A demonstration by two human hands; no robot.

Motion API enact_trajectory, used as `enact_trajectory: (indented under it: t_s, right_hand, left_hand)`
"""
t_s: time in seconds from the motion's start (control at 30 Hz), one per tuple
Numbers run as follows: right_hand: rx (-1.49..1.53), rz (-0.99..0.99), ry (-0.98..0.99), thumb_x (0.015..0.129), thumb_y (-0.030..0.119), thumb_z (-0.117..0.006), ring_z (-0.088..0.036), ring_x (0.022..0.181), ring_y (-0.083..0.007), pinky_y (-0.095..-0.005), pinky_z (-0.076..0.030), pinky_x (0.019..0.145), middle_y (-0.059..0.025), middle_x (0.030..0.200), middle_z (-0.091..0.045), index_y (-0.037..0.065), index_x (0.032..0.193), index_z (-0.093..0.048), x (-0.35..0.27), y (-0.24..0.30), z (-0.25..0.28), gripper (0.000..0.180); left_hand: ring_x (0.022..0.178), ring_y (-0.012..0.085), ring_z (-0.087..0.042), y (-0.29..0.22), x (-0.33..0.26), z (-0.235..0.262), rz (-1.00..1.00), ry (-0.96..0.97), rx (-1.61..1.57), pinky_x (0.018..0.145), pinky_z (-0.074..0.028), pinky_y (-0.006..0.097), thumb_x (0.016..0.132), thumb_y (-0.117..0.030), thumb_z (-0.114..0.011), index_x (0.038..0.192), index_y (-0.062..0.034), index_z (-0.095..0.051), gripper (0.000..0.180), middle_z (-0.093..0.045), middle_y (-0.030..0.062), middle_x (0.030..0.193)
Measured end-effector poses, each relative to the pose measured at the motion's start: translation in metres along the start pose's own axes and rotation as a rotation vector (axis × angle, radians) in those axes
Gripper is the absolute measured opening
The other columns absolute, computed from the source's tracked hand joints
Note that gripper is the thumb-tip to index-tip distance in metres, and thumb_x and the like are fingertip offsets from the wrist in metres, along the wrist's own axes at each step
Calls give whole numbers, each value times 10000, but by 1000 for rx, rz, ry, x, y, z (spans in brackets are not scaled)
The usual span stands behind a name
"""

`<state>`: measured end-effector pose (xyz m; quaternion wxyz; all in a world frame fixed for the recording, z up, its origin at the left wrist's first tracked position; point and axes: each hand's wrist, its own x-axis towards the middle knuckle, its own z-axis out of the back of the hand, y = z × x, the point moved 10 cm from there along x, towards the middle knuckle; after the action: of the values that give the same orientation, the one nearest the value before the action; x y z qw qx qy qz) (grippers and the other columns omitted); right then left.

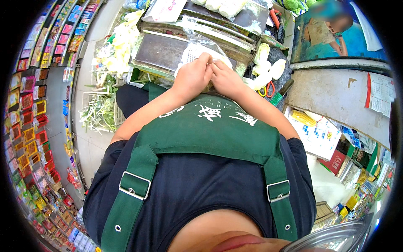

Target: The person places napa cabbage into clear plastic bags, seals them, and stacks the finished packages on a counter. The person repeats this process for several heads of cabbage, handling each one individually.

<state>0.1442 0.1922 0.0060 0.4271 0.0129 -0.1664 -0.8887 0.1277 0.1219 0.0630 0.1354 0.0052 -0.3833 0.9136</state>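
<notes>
Hands meet at a clear plastic bag

Fingers of the left hand [192, 76] and right hand [226, 79] pinch the clear plastic bag [197, 49], apparently at its mouth. The bag lies on a metal tray [161, 52], above the green apron [210, 126].

Both hands meet over clear plastic bag [197, 48]: left hand [192, 77] and right hand [226, 77] pinching bag's edge. Bag lies on metal surface [161, 50]. Pale cabbages [264, 69] right of bag; green apron [210, 130] below.
</notes>
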Motion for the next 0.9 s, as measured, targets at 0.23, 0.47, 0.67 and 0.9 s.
enact_trajectory:
  t_s: [0.23,0.47,0.67,0.9]
  right_hand:
    - [113,-122,-252,861,171,-523,-434,1333,-361,-416,-319,1137,-240,1440,-444,-26,1354,-461,19,-23,5,535]
    - [247,-127,-263,853,236,-590,-429,1328,-369,-426,-364,1105,-229,1450,-428,17,1348,-479,18,-35,11,553]
    - [34,-109,-281,786,254,-717,-488,1259,-387,-433,-409,1062,-238,1380,-492,64,1299,-527,16,-38,21,579]
    - [-19,-77,-272,739,166,-699,-522,1199,-415,-453,-415,1043,-246,1310,-539,44,1313,-512,12,-37,24,616]
  left_hand:
    - [798,414,-645,-11,-1,-7,-77,40,-18,671,-501,474,896,-130,-588,1042,-63,-492,188,-657,190,837]
    - [771,372,-665,-9,-2,-14,-92,79,-173,664,-506,438,891,-131,-612,1041,-56,-513,195,-665,179,848]
    - [921,333,-594,38,2,18,-111,-309,84,822,-468,421,872,-153,-646,1043,-19,-533,245,-615,166,934]
    - [1048,320,-613,131,0,-10,402,-84,-160,900,-492,405,790,-332,-772,1236,44,-466,658,-606,236,1141]
